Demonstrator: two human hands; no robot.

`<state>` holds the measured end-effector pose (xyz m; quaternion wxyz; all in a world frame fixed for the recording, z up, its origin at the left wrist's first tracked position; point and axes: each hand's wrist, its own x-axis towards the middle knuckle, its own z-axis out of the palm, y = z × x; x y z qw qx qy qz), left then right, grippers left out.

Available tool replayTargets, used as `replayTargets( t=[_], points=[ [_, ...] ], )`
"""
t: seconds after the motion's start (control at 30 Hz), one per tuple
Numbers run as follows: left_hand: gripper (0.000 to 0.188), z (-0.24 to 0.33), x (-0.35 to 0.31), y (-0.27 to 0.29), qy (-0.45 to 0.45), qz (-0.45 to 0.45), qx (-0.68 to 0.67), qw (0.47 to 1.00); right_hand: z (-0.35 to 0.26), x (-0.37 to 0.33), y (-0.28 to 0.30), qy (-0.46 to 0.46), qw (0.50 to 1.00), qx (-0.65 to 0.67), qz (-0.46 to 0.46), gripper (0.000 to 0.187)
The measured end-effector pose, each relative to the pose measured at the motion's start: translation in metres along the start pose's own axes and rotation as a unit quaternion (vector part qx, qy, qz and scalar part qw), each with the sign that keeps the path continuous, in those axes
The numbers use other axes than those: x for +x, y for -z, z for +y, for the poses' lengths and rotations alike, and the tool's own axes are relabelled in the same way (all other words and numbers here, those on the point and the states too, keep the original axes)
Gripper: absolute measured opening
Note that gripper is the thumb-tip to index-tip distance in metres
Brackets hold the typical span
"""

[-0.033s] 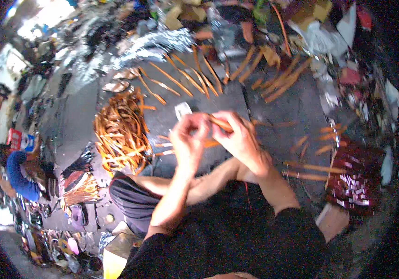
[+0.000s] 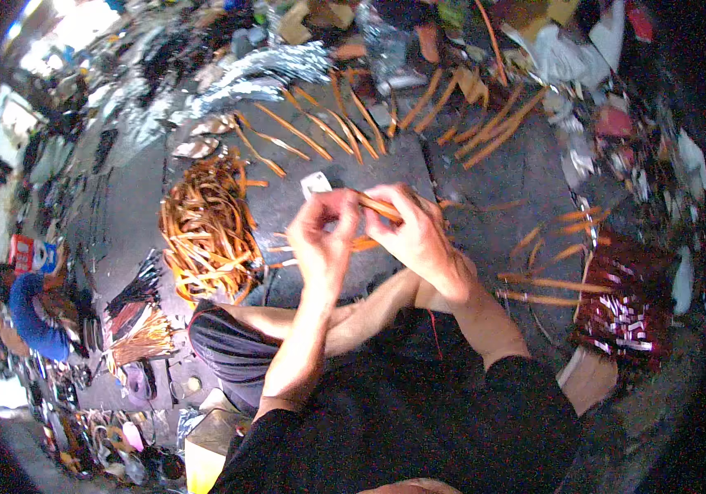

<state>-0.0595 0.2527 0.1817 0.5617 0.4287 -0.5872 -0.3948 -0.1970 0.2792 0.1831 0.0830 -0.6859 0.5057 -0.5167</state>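
A short orange-brown strip (image 2: 380,207), like leather, is pinched between my two hands above the dark floor mat. My left hand (image 2: 324,235) is closed, thumb and fingers curled into a ring at the strip's left end. The fingers of my right hand (image 2: 409,235) wrap round its other part and hide some of it. Beneath the hands lie more loose strips (image 2: 365,244). A small white card-like piece (image 2: 315,184) lies just beyond my left hand. To the left rises a tangled pile of glossy brown strips (image 2: 209,230).
Single strips (image 2: 501,132) lie spread in rows at the far side. A dark red glossy bundle (image 2: 624,305) is at the right. At the left, a bunch of cut strips (image 2: 140,333) lies near a person in blue (image 2: 37,317). Heaped scraps (image 2: 270,74) edge the mat.
The whole view has shifted slightly, and the picture is sharper. My hands still hold the strip together, with little change in grip.
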Motion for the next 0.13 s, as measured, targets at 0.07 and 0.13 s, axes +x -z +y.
replayTargets(
  t=[0.07, 0.13],
  points=[
    [0.006, -0.0011, 0.0008, 0.0036, -0.016, 0.018, -0.01, 1.0, -0.0035, 0.0053, -0.0013, 0.014, 1.0, 0.003, -0.009, 0.024],
    [0.006, 0.0005, -0.0003, 0.0086, -0.02, 0.013, 0.04, 0.999, -0.0019, 0.004, -0.0049, 0.02, 1.0, 0.01, -0.016, 0.025]
  ],
)
